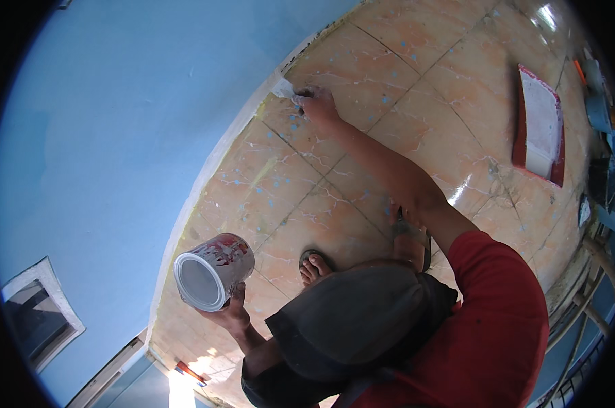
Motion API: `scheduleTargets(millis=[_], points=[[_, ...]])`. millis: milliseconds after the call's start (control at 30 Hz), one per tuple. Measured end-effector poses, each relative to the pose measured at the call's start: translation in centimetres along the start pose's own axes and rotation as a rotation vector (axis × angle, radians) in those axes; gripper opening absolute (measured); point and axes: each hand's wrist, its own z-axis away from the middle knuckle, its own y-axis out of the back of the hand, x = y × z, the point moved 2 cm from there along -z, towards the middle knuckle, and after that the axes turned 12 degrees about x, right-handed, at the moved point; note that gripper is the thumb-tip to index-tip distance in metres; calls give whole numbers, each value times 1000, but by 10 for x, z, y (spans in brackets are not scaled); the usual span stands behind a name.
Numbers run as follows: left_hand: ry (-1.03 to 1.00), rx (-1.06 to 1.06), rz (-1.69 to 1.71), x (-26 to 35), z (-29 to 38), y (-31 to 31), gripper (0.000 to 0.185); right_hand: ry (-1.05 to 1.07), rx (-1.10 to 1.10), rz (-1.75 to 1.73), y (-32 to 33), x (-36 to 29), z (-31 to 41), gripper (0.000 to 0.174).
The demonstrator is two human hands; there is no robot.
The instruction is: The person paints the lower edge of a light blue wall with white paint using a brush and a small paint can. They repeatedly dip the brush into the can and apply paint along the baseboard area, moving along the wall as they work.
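Note:
My left hand grips a metal paint can from below, near the foot of the wall. The can is tilted, its round rimmed end facing up at me; red and white paint is smeared on its side. My right arm reaches far out to the wall's base. There my right hand is closed around a paintbrush, mostly hidden by the fingers. White-coated bristles touch the white painted strip along the bottom of the light blue wall.
A red paint tray with a white inner surface lies on the tiled floor, far right. Blue paint spots dot the tiles. A framed opening is at lower left, an orange object below. Wooden poles stand at right.

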Motion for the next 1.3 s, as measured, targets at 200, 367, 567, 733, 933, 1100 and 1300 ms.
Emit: scheduleTargets(millis=[200,367,567,733,933,1100,1300], points=[[0,30,-45,2,2,9,114,111,-143,183,12,3,3,25],[-19,19,30,-1,1,8,111,260,360,131,98,-22,-127,26],[-33,-14,91,11,2,-4,107,330,644,70,93,-26,-159,23],[-76,2,24,15,7,-3,105,242,151,216,-34,11,-4,28],[-38,24,30,16,9,12,105,277,-251,369,-24,-30,29,34],[-20,27,41,15,11,9,104,440,376,340,83,-63,-94,36],[-26,28,40,10,9,3,105,368,598,-58,81,-47,-124,18]])
